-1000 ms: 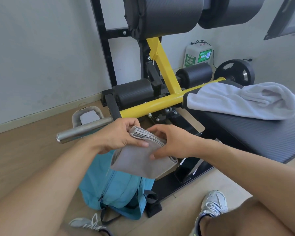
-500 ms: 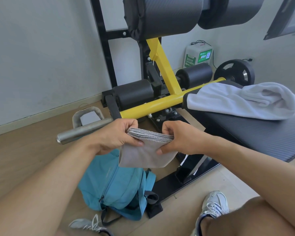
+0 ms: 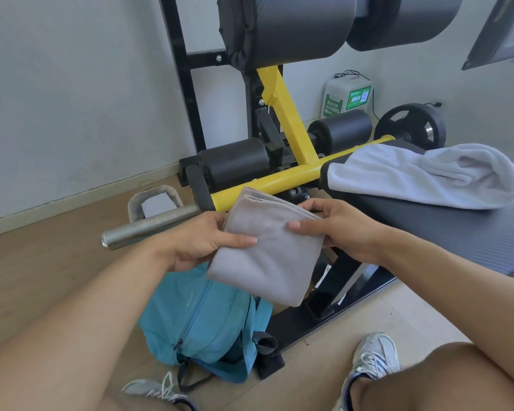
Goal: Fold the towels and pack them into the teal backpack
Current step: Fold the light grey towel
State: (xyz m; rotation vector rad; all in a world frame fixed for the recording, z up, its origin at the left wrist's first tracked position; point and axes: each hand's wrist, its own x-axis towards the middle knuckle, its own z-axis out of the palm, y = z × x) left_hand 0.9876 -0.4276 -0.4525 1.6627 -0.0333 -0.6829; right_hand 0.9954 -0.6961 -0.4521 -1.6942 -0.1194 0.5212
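Both hands — left hand (image 3: 201, 244) and right hand (image 3: 337, 229) — pinched the folded grey towel (image 3: 269, 253) by its sides, thumbs on top, directly above the teal backpack (image 3: 202, 318) — likely poised for packing.

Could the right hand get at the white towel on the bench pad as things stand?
Probably yes, once freed: the right hand pinches the grey towel, but the white towel lies uncovered just beyond it, with nothing between them.
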